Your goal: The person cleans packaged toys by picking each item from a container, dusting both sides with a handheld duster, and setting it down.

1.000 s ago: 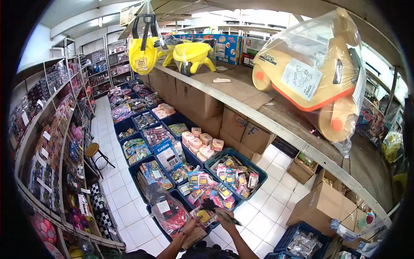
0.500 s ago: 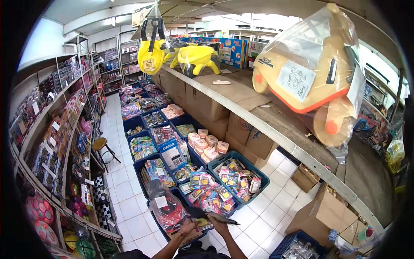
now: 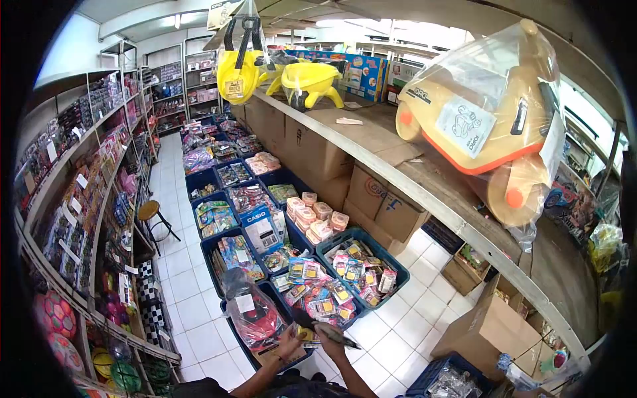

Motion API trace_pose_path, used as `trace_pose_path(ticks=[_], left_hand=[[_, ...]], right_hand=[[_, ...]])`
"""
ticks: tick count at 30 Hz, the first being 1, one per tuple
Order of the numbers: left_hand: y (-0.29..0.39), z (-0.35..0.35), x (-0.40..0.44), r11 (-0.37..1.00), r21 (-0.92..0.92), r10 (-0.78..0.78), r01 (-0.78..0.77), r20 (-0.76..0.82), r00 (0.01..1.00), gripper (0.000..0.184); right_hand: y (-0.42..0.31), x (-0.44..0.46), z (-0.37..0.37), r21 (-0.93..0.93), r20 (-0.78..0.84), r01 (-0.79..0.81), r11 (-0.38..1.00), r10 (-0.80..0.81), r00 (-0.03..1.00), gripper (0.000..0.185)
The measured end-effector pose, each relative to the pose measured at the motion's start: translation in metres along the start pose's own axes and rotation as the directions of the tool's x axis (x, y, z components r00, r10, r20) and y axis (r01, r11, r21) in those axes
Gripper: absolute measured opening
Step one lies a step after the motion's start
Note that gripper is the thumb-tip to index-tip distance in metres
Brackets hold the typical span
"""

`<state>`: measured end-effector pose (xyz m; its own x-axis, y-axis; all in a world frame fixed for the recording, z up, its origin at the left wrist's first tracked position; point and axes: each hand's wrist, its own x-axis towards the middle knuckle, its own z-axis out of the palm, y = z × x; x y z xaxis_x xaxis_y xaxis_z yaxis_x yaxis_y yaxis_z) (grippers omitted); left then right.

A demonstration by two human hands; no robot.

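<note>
In my right hand (image 3: 330, 337) is a long, dark object (image 3: 345, 341) with a pointed end, possibly a feather duster. Fingers of my left hand (image 3: 288, 346) are closed on a small packet (image 3: 308, 335) with yellow on it, just left of the dark object. Both hands are above the nearest blue crate (image 3: 302, 355). In that crate lies a red-and-black item in a clear plastic bag (image 3: 255, 315) with a white label. Right behind my hands, another crate holds pink and blue carded packets (image 3: 322, 298) with yellow parts.
Crates of packaged goods run back along the white tiled aisle (image 3: 199, 331). A shelf (image 3: 398, 169) juts in from the right, bearing a bagged cream ride-on toy (image 3: 491, 132) and yellow toys (image 3: 308, 83). Cardboard boxes (image 3: 488, 331) stand lower right. A wooden stool (image 3: 149, 211) stands left.
The dark object has turned and shifted slightly, and the small packet now shows more clearly between my hands. My view has moved a little.
</note>
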<state>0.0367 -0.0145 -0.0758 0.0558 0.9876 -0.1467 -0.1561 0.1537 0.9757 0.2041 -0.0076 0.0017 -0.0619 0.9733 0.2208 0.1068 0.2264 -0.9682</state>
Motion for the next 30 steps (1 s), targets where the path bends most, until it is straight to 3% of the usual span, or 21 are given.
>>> trace_pose_path(ticks=[1,2,3,4,5,6,7,8,9,10,13,14,15,17,18,19,21,22,24,26,30], left_hand=[[0.000,-0.004,0.002,0.997,0.064,-0.036,0.037,-0.016,0.999,0.054],[0.000,-0.007,0.005,0.990,0.125,-0.067,0.071,-0.034,0.997,0.055],[-0.003,-0.011,0.008,0.977,0.185,-0.097,0.105,-0.055,0.994,0.057],[-0.008,-0.016,0.015,0.999,0.026,-0.026,0.025,0.016,1.000,0.059],[-0.014,-0.023,0.018,0.999,0.009,-0.042,0.042,0.031,0.999,0.060],[-0.001,-0.025,0.017,0.998,-0.008,-0.056,0.056,0.047,0.997,0.061],[0.007,-0.029,0.016,0.997,-0.024,-0.071,0.073,0.063,0.995,0.062],[0.009,-0.031,0.016,0.999,-0.040,-0.012,0.015,0.083,0.997,0.060],[0.008,-0.034,0.018,0.998,-0.056,0.048,-0.042,0.103,0.994,0.059],[0.008,-0.037,0.019,0.993,-0.073,0.105,-0.096,0.124,0.987,0.057],[-0.030,-0.059,0.034,0.999,-0.038,0.030,-0.027,0.099,0.995,0.046],[-0.033,-0.063,0.032,1.000,-0.012,-0.004,0.005,0.073,0.997,0.044],[-0.008,-0.060,0.025,0.999,0.014,-0.036,0.036,0.046,0.998,0.042],[0.016,-0.058,0.022,0.997,-0.010,-0.070,0.070,-0.005,0.998,0.039],[0.020,-0.060,0.023,0.996,-0.058,-0.076,0.074,-0.028,0.997,0.039],[0.024,-0.065,0.024,0.991,-0.105,-0.083,0.077,-0.052,0.995,0.039],[0.033,-0.074,0.026,0.995,0.023,-0.099,0.101,-0.059,0.993,0.034],[0.037,-0.078,0.026,0.994,0.029,-0.106,0.108,-0.048,0.993,0.033],[0.054,-0.081,0.019,0.974,0.052,-0.221,0.223,-0.027,0.975,0.030],[0.029,-0.089,0.028,0.976,0.055,-0.204,0.208,-0.069,0.976,0.031],[0.010,-0.089,0.034,0.970,-0.144,-0.205,0.194,-0.067,0.977,0.040]], right_hand=[[-0.002,0.002,0.007,0.036,-0.023,-0.058,0.998,0.059,0.998,0.025],[0.007,0.003,0.013,0.234,-0.053,-0.207,0.950,0.225,0.973,0.026],[0.013,0.006,0.012,0.196,-0.089,-0.231,0.953,0.252,0.964,0.026],[0.019,0.006,0.007,0.158,-0.125,-0.262,0.952,0.282,0.951,0.026],[0.027,0.007,0.006,0.119,-0.162,-0.293,0.949,0.310,0.937,0.026],[0.051,0.005,0.010,0.403,-0.264,-0.247,0.881,0.370,0.891,0.028],[0.028,0.006,0.004,0.284,-0.296,-0.374,0.883,0.452,0.842,0.023],[0.056,0.007,-0.002,0.071,-0.397,-0.171,0.983,0.185,0.899,0.021],[0.058,0.011,-0.001,-0.162,-0.434,0.035,0.986,-0.103,0.895,0.018],[0.059,0.006,0.001,-0.162,-0.477,-0.045,0.986,-0.038,0.878,0.016],[0.024,-0.002,0.009,-0.248,-0.269,-0.107,0.963,0.038,0.963,0.017],[0.030,-0.004,0.017,-0.336,-0.205,-0.066,0.939,-0.004,0.979,0.017],[0.000,-0.005,0.026,-0.268,-0.142,0.085,0.960,-0.126,0.982,0.020],[0.019,-0.007,0.049,-0.022,-0.115,-0.001,1.000,-0.002,0.993,0.022],[0.014,-0.004,0.057,-0.152,-0.193,0.074,0.986,-0.103,0.976,0.022],[0.018,-0.004,0.063,-0.069,-0.232,-0.014,0.998,-0.002,0.973,0.022],[0.030,-0.003,0.070,0.100,-0.281,-0.183,0.978,0.204,0.938,0.023],[0.001,-0.003,0.075,0.088,-0.352,-0.127,0.988,0.150,0.924,0.024],[0.010,-0.012,0.077,0.328,-0.370,-0.192,0.925,0.312,0.875,0.024],[0.031,-0.018,0.075,0.470,-0.387,-0.209,0.857,0.413,0.824,0.024],[0.080,-0.027,0.059,0.157,-0.456,-0.400,0.903,0.425,0.782,0.024]])
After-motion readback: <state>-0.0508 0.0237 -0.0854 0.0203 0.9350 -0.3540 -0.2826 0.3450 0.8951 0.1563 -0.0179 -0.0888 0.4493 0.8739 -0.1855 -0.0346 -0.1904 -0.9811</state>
